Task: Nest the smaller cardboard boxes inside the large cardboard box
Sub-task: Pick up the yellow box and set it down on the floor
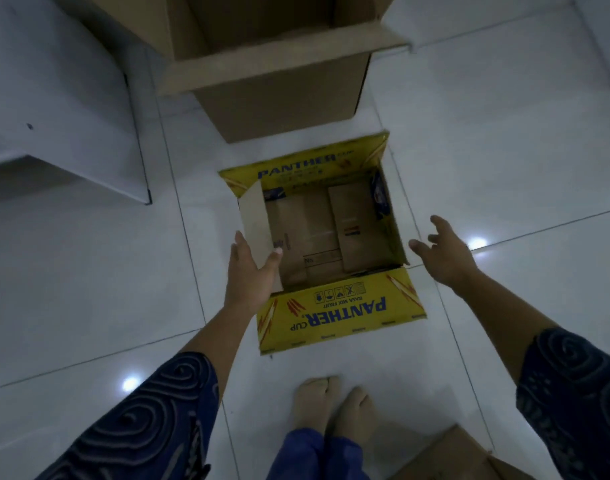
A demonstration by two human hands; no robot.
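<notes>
A yellow Panther box (338,313) stands open on the white tiled floor in the middle of the view, its flaps spread and its brown inside bare. My left hand (251,275) grips the box's left brown flap (255,223), thumb on the inner face. To the right of the box my right hand (445,251) hovers with fingers spread, holding nothing, a little clear of the right wall. Beyond the yellow box the large plain cardboard box (283,98) stands open at the top of the view.
Another brown cardboard box (459,459) shows at the bottom right corner. My two socked feet (334,407) stand just behind the yellow box. A white furniture piece (64,109) stands at the left on the tiles.
</notes>
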